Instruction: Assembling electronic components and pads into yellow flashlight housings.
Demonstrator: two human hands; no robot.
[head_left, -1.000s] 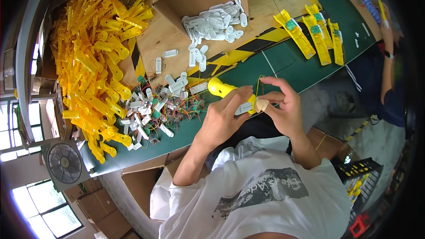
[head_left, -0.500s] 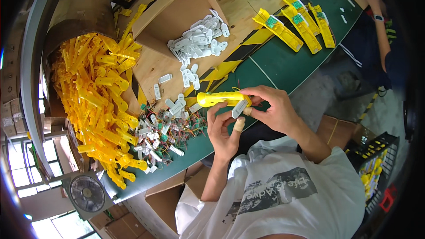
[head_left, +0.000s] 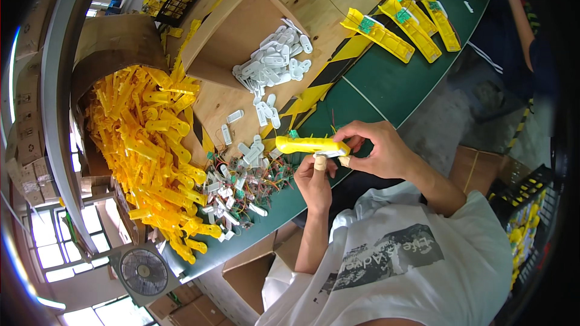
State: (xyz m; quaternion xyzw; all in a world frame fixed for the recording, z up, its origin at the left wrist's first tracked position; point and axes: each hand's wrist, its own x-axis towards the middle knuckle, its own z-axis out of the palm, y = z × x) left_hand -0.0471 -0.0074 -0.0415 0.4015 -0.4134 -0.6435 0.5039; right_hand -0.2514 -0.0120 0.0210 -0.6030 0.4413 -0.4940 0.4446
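A yellow plastic housing (head_left: 305, 145) is held level above the near edge of the green table. My right hand (head_left: 383, 154) grips its right end between fingers and thumb. From below, my left hand (head_left: 314, 187) is closed on it, the thumb pressing a small white oval piece (head_left: 329, 153) against the housing's near side. Both thumbs wear tan finger covers. A green circuit board (head_left: 293, 134) shows just beyond the housing's left end, with a thin red wire (head_left: 333, 118) rising behind the right end. My left fingertips are partly hidden under the housing.
Yellow housings (head_left: 151, 151) spill from a carton on the left. Beside them lie tangled wired white parts (head_left: 238, 190). An open cardboard box (head_left: 211, 36) holds white oval pieces. Several yellow shells with green boards (head_left: 386, 42) lie far right, near another person's arm (head_left: 516, 18).
The white oval piece, which stuck out at an angle below the housing, now lies along its near side. My left thumb has moved up onto it. The whole view has shifted slightly.
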